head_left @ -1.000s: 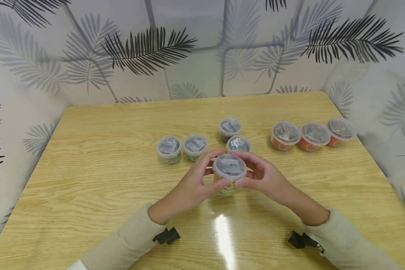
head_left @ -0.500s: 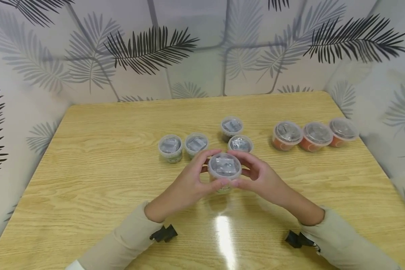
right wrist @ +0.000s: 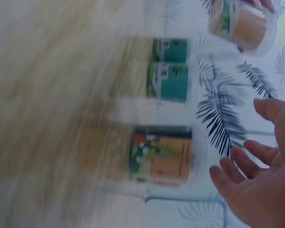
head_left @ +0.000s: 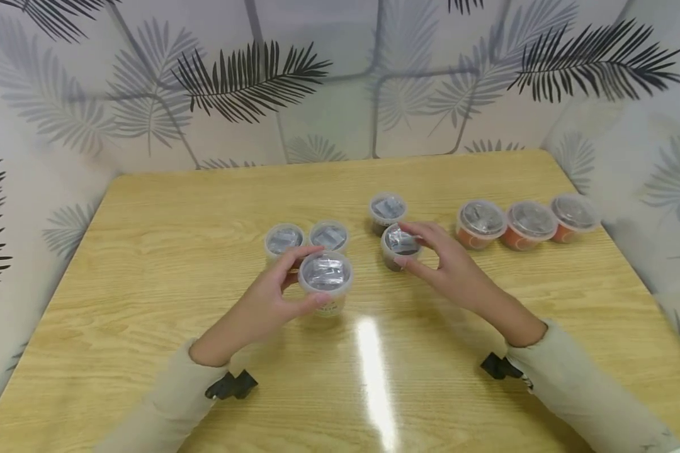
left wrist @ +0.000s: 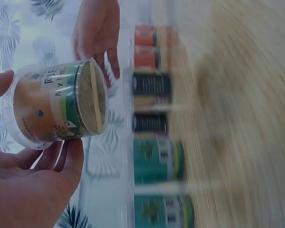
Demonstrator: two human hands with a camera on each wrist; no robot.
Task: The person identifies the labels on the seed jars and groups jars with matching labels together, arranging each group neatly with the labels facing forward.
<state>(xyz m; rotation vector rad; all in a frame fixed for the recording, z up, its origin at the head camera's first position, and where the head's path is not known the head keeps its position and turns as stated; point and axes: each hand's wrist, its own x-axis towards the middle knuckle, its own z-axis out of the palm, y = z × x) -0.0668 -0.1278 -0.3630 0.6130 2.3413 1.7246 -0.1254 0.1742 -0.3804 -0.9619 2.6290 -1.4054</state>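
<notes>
one cup (head_left: 325, 277) inside left grip (head_left: 272, 301)

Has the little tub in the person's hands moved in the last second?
Yes. The tub, now held by the left hand alone, went left, toward the two green tubs.

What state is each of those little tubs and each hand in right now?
Tub in left hand: lid on, lifted off the table, held.
Left hand: fingers curled round that tub.
Right hand: fingers spread, reaching over a dark tub, not gripping.
Dark tub: upright, lidded.
Two teal tubs: upright, lidded.
Three orange tubs: upright, lidded, in a row.
</notes>
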